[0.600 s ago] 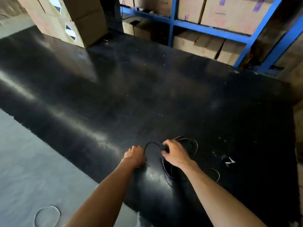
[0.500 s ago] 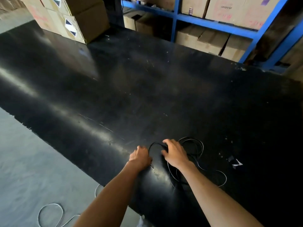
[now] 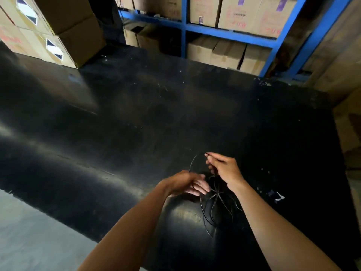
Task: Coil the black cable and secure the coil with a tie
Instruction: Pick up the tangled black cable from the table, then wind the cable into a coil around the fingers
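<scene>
Cable and hands near the worktop's front edge

The cable (image 3: 214, 204) lies on the worktop (image 3: 136, 118) by its front edge, the left hand (image 3: 185, 182) just left of it, the right hand (image 3: 222, 169) behind; boxes (image 3: 58, 30) stand at the back left corner, shelving (image 3: 224, 32) behind the back edge.

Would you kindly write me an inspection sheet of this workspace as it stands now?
Surface: black mat, glossy, scuffed.
Job's things: black cable, loose loops, not tied; tie: nothing seen.
Clutter: small white scrap right of the cable.
Grips: right hand pinches a strand, raised; left hand fingers extended beside the loops.
Cables: only the black one.
Surroundings: cardboard boxes, blue shelving, grey floor.
</scene>
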`<state>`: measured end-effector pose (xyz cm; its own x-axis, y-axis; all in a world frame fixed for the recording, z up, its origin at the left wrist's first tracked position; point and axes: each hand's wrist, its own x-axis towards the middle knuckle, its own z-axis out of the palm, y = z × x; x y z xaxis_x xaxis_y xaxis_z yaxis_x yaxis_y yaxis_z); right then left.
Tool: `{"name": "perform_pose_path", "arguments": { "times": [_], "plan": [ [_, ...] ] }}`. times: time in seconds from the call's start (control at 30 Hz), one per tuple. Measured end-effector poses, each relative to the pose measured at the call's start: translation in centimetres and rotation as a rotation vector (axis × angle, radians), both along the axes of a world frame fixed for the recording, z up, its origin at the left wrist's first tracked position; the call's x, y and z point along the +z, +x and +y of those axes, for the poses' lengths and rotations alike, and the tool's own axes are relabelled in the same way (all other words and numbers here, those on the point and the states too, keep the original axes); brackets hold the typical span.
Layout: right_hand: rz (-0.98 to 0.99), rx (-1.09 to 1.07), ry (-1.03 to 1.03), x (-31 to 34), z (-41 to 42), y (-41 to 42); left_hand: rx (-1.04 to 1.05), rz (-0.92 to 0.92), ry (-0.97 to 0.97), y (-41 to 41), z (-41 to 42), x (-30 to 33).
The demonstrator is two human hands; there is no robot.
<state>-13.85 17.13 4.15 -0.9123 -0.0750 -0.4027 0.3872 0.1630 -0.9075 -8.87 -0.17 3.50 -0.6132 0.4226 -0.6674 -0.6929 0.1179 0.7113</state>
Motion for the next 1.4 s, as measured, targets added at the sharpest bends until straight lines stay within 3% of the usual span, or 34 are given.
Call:
{"name": "perform_pose_path", "arguments": {
  "times": [0.17, 0.3, 0.53, 0.63, 0.8, 0.93, 1.07, 1.2, 1.3, 1.4],
  "plan": [
    [0.067, -0.182, -0.08, 3.5, 3.5, -1.3, -0.019, 0.035, 0.402, -3.1, 4.3, 6.2],
    [0.119, -0.195, -0.051, 5.7, 6.6, -0.2, 0.055, 0.11, 0.565, -4.5, 7.6, 10.9],
    [0.156, -0.331, -0.066, 5.9, 10.3, 1.8, 0.341, 0.299, 0.362, -6.6, 11.6, 17.4],
    [0.214, -0.29, -0.132, 7.1, 10.8, 2.4, 0.311, 0.307, 0.474, -6.6, 12.8, 19.1],
    [0.295, -0.267, -0.151, 9.5, 11.2, 2.9, 0.207, 0.198, 0.846, -4.2, 16.5, 21.4],
    [0.347, -0.274, -0.127, 11.6, 12.2, 2.8, 0.025, 0.252, 0.939, -3.1, 19.1, 23.1],
    [0.33, -0.252, -0.147, 11.5, 13.7, 2.5, -0.109, 0.339, 0.919, -4.4, 19.9, 24.7],
    [0.277, -0.165, -0.082, 10.5, 16.5, 3.6, 0.005, 0.577, 0.679, -7.5, 18.3, 26.6],
    [0.3, -0.144, -0.111, 11.0, 18.8, 5.0, 0.126, 0.6, 0.567, -9.5, 15.6, 27.7],
    [0.352, -0.198, -0.288, 13.4, 20.9, 5.3, 0.13, 0.582, 0.477, -10.2, 13.0, 27.1]
  ]
}}
